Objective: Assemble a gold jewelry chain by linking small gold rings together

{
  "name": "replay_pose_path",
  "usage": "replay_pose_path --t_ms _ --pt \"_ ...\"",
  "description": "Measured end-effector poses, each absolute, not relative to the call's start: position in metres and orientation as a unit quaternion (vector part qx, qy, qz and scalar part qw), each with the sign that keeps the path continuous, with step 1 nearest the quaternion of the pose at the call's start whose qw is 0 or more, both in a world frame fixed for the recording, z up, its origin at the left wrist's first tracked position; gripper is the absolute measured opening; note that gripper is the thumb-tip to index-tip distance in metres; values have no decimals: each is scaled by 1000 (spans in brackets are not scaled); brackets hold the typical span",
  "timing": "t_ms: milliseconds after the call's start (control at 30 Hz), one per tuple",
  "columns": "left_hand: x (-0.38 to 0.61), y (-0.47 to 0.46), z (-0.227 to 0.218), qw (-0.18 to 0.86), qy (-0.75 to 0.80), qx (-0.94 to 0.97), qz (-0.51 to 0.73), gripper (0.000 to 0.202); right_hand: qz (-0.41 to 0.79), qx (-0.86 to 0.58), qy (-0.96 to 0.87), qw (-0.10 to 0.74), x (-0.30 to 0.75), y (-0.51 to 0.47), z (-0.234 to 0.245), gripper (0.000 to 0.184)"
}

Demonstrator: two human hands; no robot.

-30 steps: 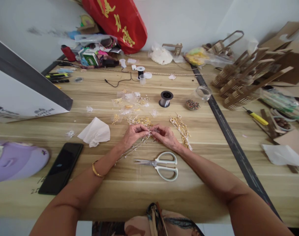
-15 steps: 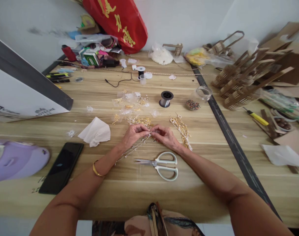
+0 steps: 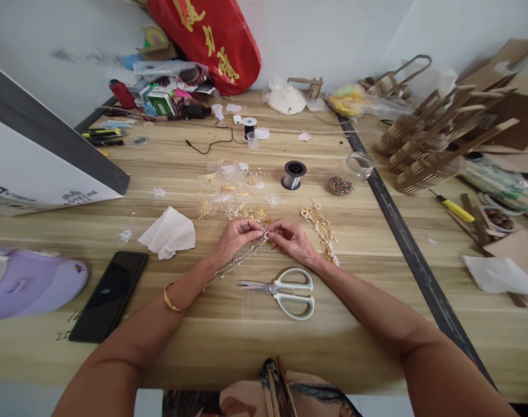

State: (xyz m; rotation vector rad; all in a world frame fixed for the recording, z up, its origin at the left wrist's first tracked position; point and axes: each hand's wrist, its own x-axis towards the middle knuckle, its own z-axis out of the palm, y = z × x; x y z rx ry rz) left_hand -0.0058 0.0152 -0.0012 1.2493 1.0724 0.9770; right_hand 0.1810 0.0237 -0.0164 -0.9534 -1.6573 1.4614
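Pinches the beaded chain (image 3: pixel 241 258) at mid-table between left hand (image 3: pixel 238 237) and right hand (image 3: pixel 293 240), fingertips closed and meeting on its upper end; trails the rest toward the left wrist; shows barely any shift from a second ago (same grip, same spot); leaves scissors (image 3: pixel 270 288) lying just below.

A pale, plain wall (image 3: pixel 333 35) is running along the far edge of a wood-grain tabletop (image 3: pixel 229 341) that is filling most of the view. A dark strip (image 3: pixel 403 231) is dividing it from a second tabletop (image 3: pixel 485 336) on the right. Soft, even light is falling across the boards, and a sliver of pale floor (image 3: pixel 12 402) is showing at the near left.
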Motion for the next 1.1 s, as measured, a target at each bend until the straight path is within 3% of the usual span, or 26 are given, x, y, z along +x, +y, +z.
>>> replay_pose_path --t_ms 1100 --pt "-5 16 -2 577 452 548 404 19 562 -370 -652 351 181 23 -13 24"
